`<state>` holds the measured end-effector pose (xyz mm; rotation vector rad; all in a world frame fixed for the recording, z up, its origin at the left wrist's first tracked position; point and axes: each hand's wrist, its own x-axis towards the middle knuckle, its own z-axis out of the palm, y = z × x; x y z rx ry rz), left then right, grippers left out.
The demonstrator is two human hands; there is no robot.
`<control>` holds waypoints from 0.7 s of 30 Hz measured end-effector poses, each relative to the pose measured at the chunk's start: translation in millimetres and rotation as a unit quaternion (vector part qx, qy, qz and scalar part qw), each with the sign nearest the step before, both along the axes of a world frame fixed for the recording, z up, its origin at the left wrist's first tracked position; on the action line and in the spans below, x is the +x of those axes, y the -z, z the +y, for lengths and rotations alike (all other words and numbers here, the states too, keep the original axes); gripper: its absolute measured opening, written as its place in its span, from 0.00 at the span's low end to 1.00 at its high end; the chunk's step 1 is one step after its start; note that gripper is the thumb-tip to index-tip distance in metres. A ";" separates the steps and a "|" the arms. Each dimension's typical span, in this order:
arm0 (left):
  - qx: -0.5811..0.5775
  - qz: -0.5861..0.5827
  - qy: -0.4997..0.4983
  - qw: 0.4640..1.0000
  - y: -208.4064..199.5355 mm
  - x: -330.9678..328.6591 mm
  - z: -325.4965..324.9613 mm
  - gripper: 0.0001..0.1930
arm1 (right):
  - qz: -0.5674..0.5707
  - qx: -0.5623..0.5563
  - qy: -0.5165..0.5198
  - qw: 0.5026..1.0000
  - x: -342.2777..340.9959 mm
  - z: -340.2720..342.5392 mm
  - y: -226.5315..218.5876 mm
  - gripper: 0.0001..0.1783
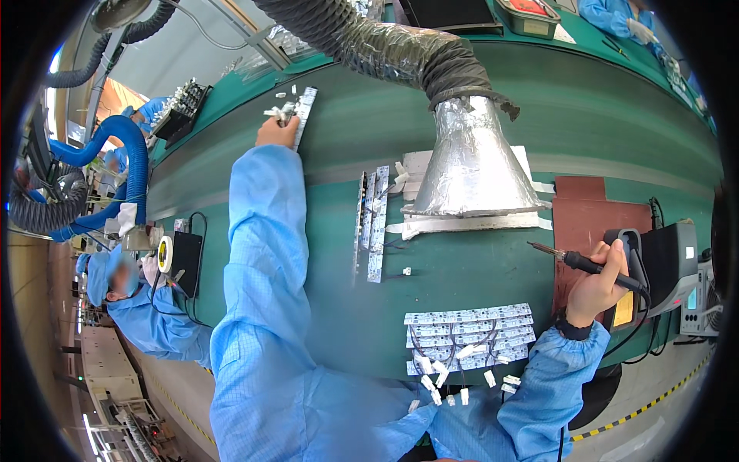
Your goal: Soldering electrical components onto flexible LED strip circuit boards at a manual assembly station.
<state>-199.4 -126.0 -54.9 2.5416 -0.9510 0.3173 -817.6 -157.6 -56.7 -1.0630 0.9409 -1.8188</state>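
Observation:
My left arm stretches far across the green bench. My left hand (279,132) is closed round a narrow white circuit board strip (305,114) with white connectors bunched at the fingers. In my right hand (599,283) I hold a soldering iron (579,262) like a pen, its bare tip raised and pointing left. In front of me lies a panel of joined circuit boards (469,333), from which dark leads with white connectors hang over the near edge. Several more board strips (376,223) lie in the middle, apart from both hands.
A foil-covered fume extraction hood (481,162) hangs over a white-edged pad. At the right a soldering station (670,266) stands beside a reddish-brown mat (593,204). Blue ducting (138,162) curves at the left. A co-worker (142,300) in blue sits there; another's gloved hand (640,32) shows far right.

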 end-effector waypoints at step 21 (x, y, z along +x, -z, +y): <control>-0.157 0.185 0.019 0.970 -0.2 -112.2 368.1 0.29 | -0.019 0.003 0.008 1.000 -8.9 -1.4 6.6 0.18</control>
